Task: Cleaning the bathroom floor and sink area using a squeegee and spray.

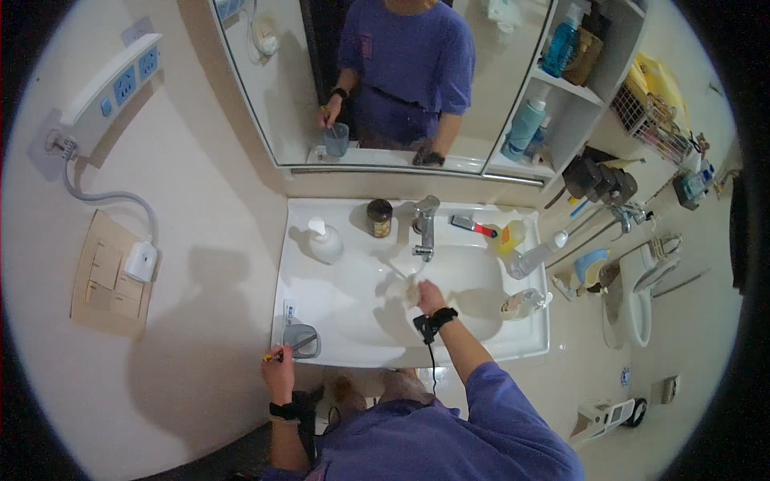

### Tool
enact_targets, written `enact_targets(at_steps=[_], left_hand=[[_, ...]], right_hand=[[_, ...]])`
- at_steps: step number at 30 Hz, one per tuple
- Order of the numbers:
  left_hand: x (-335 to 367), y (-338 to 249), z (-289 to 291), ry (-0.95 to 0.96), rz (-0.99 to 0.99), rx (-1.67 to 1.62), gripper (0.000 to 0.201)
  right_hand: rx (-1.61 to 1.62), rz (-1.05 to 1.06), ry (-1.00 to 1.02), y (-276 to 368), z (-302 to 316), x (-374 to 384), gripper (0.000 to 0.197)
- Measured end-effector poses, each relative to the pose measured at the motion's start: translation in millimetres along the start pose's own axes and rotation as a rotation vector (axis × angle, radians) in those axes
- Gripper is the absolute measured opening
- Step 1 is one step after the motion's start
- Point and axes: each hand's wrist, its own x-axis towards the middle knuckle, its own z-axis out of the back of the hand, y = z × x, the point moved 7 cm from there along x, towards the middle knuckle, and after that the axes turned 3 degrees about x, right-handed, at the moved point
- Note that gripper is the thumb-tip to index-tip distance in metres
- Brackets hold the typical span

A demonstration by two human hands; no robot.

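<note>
At the basin's front left corner, my left hand [277, 375] is closed on a slim stick [303, 343] with a yellow-and-dark end, perhaps a toothbrush. The stick's other end reaches over a grey-blue cup [313, 349] on the counter. A small white tube [289, 311] lies just behind the cup. My right hand [431, 297] is over the middle of the white washbasin [353, 301], below the faucet [427, 228]. Its fingers are closed on a small white object [411, 291], whose kind I cannot make out.
A white pump bottle [325, 242] and a dark-lidded jar [379, 218] stand at the back left. Right of the faucet are a red-and-grey tool [474, 226], a yellow bottle [512, 236] and clear bottles [536, 256]. A mirror cabinet [385, 167] hangs above; a wall socket strip [112, 88] is left.
</note>
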Motion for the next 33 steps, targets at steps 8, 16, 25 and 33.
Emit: enact_targets(at_steps=[8,16,25,33], left_hand=[[-12,40,-15,-0.102,0.013,-0.191,0.034],[-13,45,-14,-0.099,0.015,-0.234,0.029],[-19,45,-13,-0.115,0.108,-0.208,0.031],[-20,59,-19,-0.078,0.164,-0.294,0.032]], right_hand=[[0.54,-0.042,-0.064,36,-37,21,0.033],[0.689,-0.101,-0.079,11,-28,37,0.039],[0.139,0.112,0.213,7,-27,61,0.039],[-0.107,0.015,-0.099,6,2,75,0.039]])
